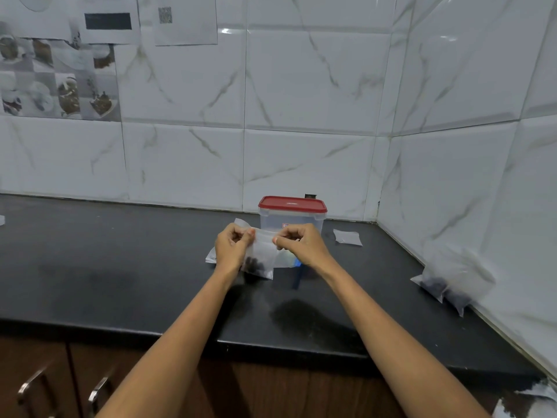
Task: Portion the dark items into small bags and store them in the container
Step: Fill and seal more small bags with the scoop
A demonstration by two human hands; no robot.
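Clear plastic forms the small bag (260, 257) that you hold up just above the black countertop (120, 267), in front of the container (291, 220). Your left hand (231, 247) pinches the bag's top edge at its left end, thumb against curled fingers. Your right hand (301, 244) pinches the same top edge at its right end, fingers likewise curled in. The bag hangs between the two hands with its dark items (254, 263) gathered at the bottom.

The container is transparent, stands upright near the back wall, and its red lid (292, 204) is seated on top. A larger clear bag (286, 257) lies flat on the countertop beneath and behind your hands, with a blue strip at its right side. An empty-looking small bag (347, 237) lies to the right of the container, apart from it. Two filled bags (446, 289) holding dark items lean against the right-hand wall tiles, well apart from your hands.
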